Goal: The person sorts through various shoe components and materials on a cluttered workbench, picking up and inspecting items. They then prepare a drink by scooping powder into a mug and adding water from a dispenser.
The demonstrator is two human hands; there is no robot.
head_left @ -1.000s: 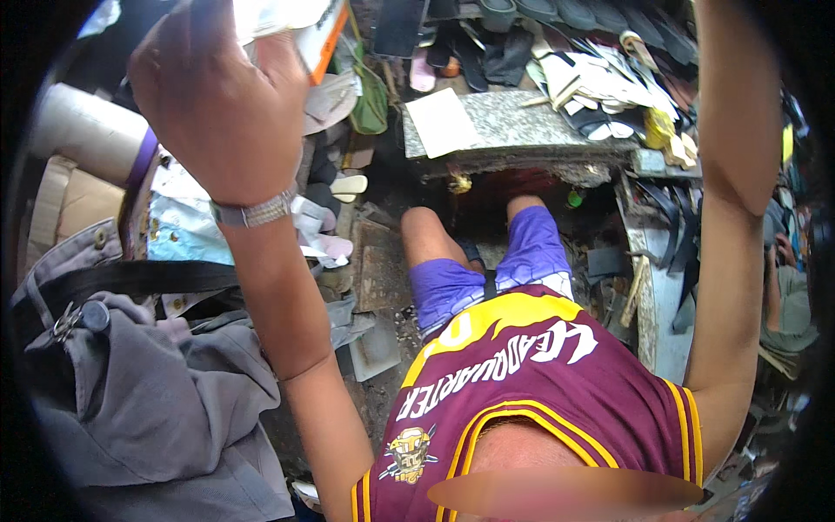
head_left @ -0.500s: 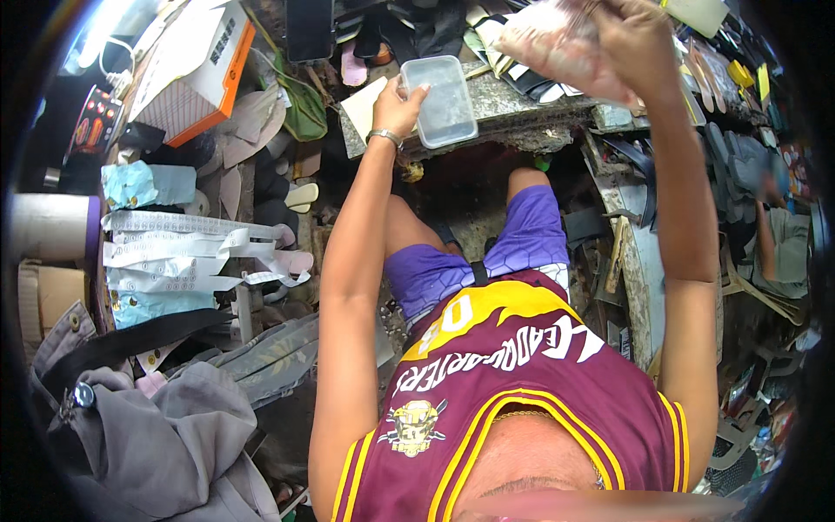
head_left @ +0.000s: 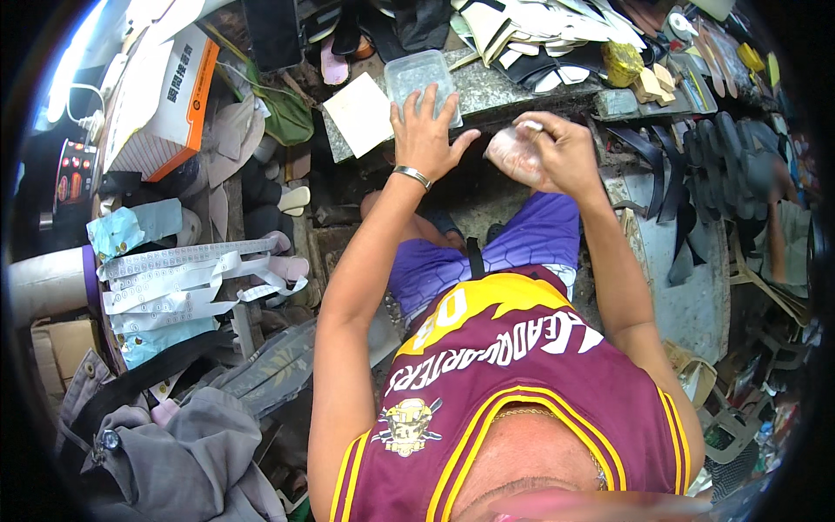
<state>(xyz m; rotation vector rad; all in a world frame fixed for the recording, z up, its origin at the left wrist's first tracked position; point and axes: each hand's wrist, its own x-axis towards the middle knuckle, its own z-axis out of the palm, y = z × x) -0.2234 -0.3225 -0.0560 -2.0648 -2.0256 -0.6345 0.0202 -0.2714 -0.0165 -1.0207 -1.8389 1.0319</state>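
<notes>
Person's two hands over a cluttered workbench, seen from above. The left hand (head_left: 430,135) is spread, palm down, its fingers overlapping the near end of a clear plastic tub (head_left: 417,71); whether the fingertips press on it cannot be told. The right hand (head_left: 561,157) pinches a small clear bag (head_left: 513,157) with whitish-pink contents between thumb and curled fingers; the bag hangs in front of the bench's near edge, to the right of the tub and apart from it.

The tub lies on the stone-like bench top (head_left: 491,91), just beside a cream square sheet (head_left: 358,113). Farther right on the bench are a heap of pale and dark cut pieces (head_left: 539,35), a yellow lump (head_left: 622,63) and small wooden blocks (head_left: 652,84). Beyond the right forearm hang black straps (head_left: 639,155).

To the far left, a white box with orange edges (head_left: 161,109) stands above white paper strips (head_left: 178,283); grey cloth (head_left: 178,452) lies bunched at lower left.
</notes>
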